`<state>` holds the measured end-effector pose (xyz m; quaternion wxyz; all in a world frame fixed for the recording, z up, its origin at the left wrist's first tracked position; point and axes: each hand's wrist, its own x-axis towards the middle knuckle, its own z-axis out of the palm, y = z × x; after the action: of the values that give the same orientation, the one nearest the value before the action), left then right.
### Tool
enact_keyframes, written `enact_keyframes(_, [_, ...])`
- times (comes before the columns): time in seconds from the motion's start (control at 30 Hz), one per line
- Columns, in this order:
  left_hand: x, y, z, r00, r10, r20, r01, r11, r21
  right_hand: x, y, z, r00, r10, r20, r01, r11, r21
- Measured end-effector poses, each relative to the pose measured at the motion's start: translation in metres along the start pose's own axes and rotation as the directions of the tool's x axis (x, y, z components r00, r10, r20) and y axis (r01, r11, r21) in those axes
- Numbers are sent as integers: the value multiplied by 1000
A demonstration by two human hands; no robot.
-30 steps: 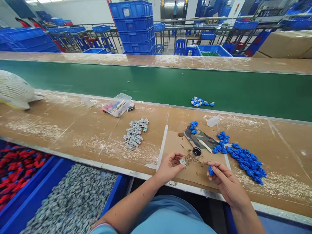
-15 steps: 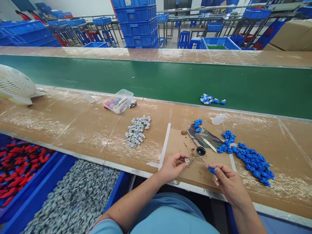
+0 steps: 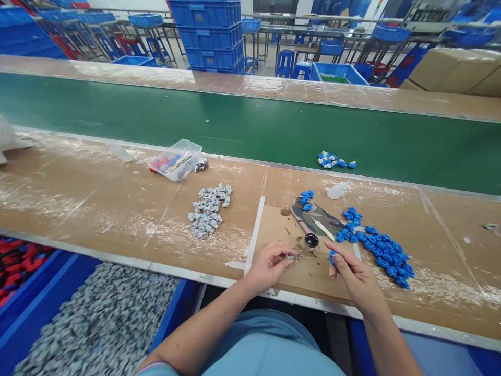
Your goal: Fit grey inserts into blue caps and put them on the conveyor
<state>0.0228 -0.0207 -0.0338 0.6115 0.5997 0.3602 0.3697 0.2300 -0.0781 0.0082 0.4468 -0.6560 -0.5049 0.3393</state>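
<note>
Between the thumb and fingers of my left hand (image 3: pixel 270 265) is a small grey-white piece (image 3: pixel 289 256). My right hand (image 3: pixel 354 271) is closed on a small blue piece (image 3: pixel 332 257), partly hidden by the fingers. The hands are apart, above a cardboard sheet (image 3: pixel 270 224) on the bench. Just beyond them stands a small round pot of dark liquid (image 3: pixel 311 240). A pale, slim pointed tool (image 3: pixel 323 229) rests on a camouflage-patterned cloth (image 3: pixel 332 223). A pile of blue pieces (image 3: pixel 385 253) lies to the right, a pile of grey pieces (image 3: pixel 207 209) to the left.
Blue-and-white pieces (image 3: pixel 331 160) sit on the green belt (image 3: pixel 250 122) behind the bench. A clear tub (image 3: pixel 191 151) and a translucent bottle (image 3: pixel 338 190) stand near the belt. Low at left is a blue bin (image 3: pixel 164 313) of grey pieces, beside another with red ones.
The view has swung a little to the right. My right hand has turned the blue piece, and my left hand has tilted the grey-white one; both stay held.
</note>
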Motion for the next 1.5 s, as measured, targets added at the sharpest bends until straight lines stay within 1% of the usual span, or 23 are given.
enact_keyframes(0.17, [0, -1, 4, 997, -83, -3, 82, 989, -119, 0, 2, -5, 998, -34, 49, 34, 999, 11])
enact_keyframes(0.27, [1, 1, 3, 999, -40, -27, 37, 995, -87, 4, 1, -4, 996, -68, 57, 71, 996, -57])
enact_keyframes(0.33, [2, 1, 2, 999, -4, -39, 2, 999, -42, 8, -1, -4, 994, -106, 33, 110, 983, -147])
enact_keyframes(0.4, [2, 0, 1, 998, 21, -51, -21, 1000, -3, 13, -4, -5, 982, -187, 10, 182, 944, -274])
enact_keyframes(0.43, [1, 0, 1, 998, 30, -58, -30, 999, 11, 15, -5, -5, 971, -240, 13, 230, 911, -343])
enact_keyframes(0.5, [1, -1, 1, 997, 37, -65, -35, 999, 21, 18, -7, -6, 941, -335, 42, 316, 831, -459])
enact_keyframes(0.57, [1, -2, 2, 998, 14, -62, -14, 1000, -5, 22, -8, -6, 921, -380, 81, 364, 770, -523])
enact_keyframes(0.77, [2, -3, 7, 991, -130, -24, 121, 966, -227, 31, -8, -2, 873, -464, 151, 451, 648, -614])
enact_keyframes(0.83, [1, -3, 8, 989, -148, -23, 137, 959, -247, 33, -10, -1, 861, -479, 171, 473, 634, -611])
enact_keyframes(0.9, [1, -2, 8, 987, -158, -30, 145, 955, -257, 34, -12, -1, 860, -474, 188, 485, 645, -591])
enact_keyframes(0.97, [1, -1, 7, 986, -160, -42, 144, 954, -263, 33, -13, -1, 879, -446, 168, 455, 682, -572])
enact_keyframes(1.03, [1, 0, 7, 986, -155, -54, 136, 955, -262, 32, -12, 0, 928, -364, 75, 344, 763, -547])
enact_keyframes(1.1, [1, 0, 7, 987, -153, -54, 133, 954, -269, 31, -10, 1, 978, -205, -45, 163, 876, -454])
enact_keyframes(1.17, [2, 0, 8, 986, -159, -42, 140, 947, -288, 31, -9, 2, 995, -18, -102, -13, 956, -294])
enact_keyframes(1.23, [1, 0, 10, 986, -163, -23, 149, 943, -297, 33, -9, 2, 989, 116, -93, -130, 979, -156])
enact_keyframes(1.3, [1, -1, 12, 987, -162, -8, 153, 947, -283, 34, -11, 2, 978, 195, -74, -201, 976, -85])
enact_keyframes(1.4, [0, -2, 14, 988, -156, 2, 151, 955, -256, 34, -16, 1, 965, 247, -85, -251, 968, -29])
enact_keyframes(1.5, [0, -3, 15, 989, -151, 5, 147, 958, -246, 29, -19, 3, 968, 239, -71, -239, 971, 8])
